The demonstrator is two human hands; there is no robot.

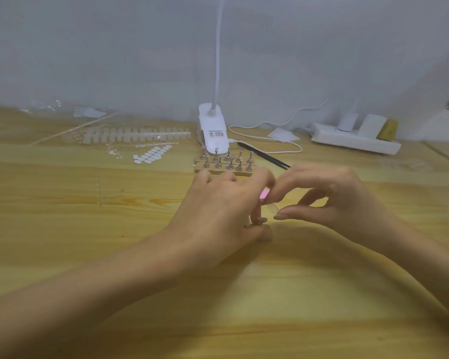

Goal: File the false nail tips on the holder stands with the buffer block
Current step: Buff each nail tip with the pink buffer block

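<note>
Pink buffer block [264, 195] near holder stand [259, 221]

Dim, flat, yellowish-grey light. Soft shadows lie on the table [62, 229] in front of the lamp base [213, 130]. Everything looks slightly blurred; table lines bow toward the edges.

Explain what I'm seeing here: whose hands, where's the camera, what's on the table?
No machine here: a person works with bare hands, filmed by a camera worn on their head, looking forward and down. The left hand grips a small metal holder stand. The right hand seems to pinch a pink buffer block beside it; blur hides any nail tip. Farther back on the wooden table: a wooden rack of more stands, a white clip lamp, strips of clear nail tips, white sticker dots, a black tool and a power strip.
</note>
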